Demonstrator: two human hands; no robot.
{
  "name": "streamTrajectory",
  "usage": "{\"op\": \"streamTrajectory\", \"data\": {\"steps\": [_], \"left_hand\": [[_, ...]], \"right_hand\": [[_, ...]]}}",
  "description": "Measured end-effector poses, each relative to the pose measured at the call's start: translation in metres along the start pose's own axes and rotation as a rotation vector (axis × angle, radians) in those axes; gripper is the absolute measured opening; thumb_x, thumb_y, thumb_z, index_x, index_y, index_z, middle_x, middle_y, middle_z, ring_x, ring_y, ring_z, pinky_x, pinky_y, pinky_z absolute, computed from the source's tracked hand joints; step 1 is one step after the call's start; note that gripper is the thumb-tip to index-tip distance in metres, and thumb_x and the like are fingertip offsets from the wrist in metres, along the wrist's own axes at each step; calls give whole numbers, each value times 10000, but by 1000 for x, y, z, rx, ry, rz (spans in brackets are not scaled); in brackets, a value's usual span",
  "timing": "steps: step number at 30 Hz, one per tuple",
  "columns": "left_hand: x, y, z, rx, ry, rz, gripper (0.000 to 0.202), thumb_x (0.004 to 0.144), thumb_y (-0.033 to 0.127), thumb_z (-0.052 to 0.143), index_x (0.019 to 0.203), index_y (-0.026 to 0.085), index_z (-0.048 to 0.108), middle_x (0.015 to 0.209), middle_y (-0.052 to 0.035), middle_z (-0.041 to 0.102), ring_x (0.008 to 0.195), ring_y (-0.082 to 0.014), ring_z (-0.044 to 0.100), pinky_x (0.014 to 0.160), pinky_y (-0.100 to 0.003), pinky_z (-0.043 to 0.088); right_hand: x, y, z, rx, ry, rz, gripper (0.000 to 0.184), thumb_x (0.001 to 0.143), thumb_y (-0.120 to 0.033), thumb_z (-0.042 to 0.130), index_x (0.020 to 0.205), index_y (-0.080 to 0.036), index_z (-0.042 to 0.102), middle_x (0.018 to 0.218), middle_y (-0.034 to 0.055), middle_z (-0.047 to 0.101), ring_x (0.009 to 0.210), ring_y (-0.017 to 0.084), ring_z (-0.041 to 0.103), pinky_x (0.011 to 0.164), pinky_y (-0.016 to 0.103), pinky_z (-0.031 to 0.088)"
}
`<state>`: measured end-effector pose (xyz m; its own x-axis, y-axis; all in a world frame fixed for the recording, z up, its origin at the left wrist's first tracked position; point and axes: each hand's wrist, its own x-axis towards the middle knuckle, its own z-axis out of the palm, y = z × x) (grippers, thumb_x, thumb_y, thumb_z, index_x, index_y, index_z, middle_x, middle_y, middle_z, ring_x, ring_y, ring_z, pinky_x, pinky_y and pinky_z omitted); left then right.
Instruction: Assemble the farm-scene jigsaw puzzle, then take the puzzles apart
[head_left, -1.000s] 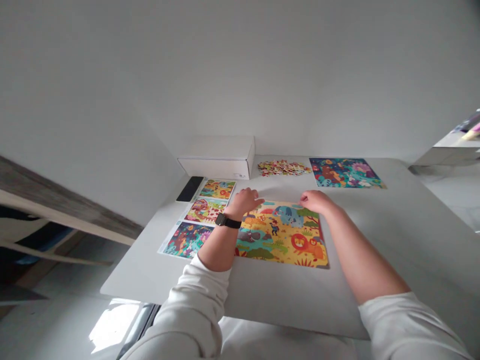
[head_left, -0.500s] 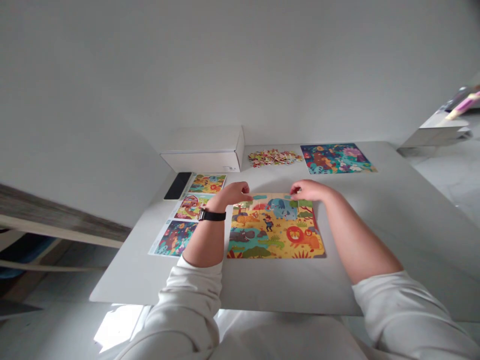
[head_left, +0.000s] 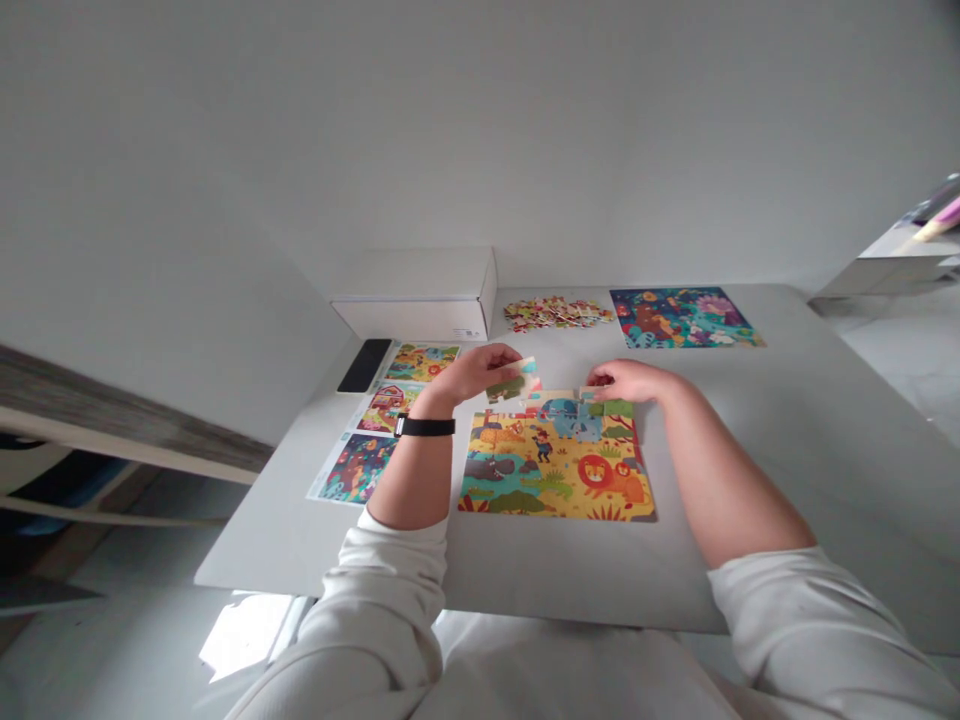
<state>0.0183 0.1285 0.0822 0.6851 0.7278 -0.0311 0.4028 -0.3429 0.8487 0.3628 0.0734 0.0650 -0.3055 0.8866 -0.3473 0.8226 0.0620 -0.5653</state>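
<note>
A yellow savanna jigsaw puzzle point(head_left: 559, 465) with lions, an elephant and a hippo lies in front of me on the white table point(head_left: 787, 450). My left hand point(head_left: 476, 370), with a black watch on its wrist, is closed on a lifted strip of joined puzzle pieces point(head_left: 514, 381) above the puzzle's far left corner. At the far right edge of the puzzle my right hand point(head_left: 626, 380) rests with its fingers curled on the top row of pieces.
Left of the puzzle lies a sheet with three small reference pictures point(head_left: 390, 415) and a black phone point(head_left: 364, 365). A white box point(head_left: 420, 300), a heap of loose pieces point(head_left: 555, 313) and a finished blue puzzle point(head_left: 682, 318) sit at the far edge.
My left hand has lifted a strip of pieces off the puzzle's top left edge. My right hand has stayed at the top right edge.
</note>
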Motion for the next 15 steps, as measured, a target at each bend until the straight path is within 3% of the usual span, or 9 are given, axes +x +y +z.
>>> {"op": "streamTrajectory", "data": {"steps": [4,8,11,15], "left_hand": [[13,9,38,178,-44,24,262,1001,352,669,1194,205,767,1024,-48,807,805,-147,717,781,-279,576],[23,4,69,504,54,34,244,936,208,694,1146,215,818,1160,-79,782,1087,-238,733,1009,-333,571],[24,-2,74,610,97,40,306,948,282,726,1243,226,786,1259,-106,748,1211,-273,700,1116,-389,534],[19,-3,67,625,25,10,536,888,366,818,1386,204,706,1306,-127,736,1198,-294,701,1077,-390,551]], "right_hand": [[-10,-1,-8,92,-26,-22,397,867,-477,814,1160,-209,795,1150,77,835,1033,253,756,873,310,569],[-16,0,-15,166,21,-42,446,839,-533,835,1152,-218,795,1128,80,827,1022,251,747,886,322,567],[-14,3,-15,274,47,-94,456,794,-526,873,1127,-225,796,1060,71,815,967,235,734,859,321,567],[-4,6,-12,413,162,-129,438,757,-499,902,1082,-225,795,1014,67,799,948,226,723,878,341,579]]}}
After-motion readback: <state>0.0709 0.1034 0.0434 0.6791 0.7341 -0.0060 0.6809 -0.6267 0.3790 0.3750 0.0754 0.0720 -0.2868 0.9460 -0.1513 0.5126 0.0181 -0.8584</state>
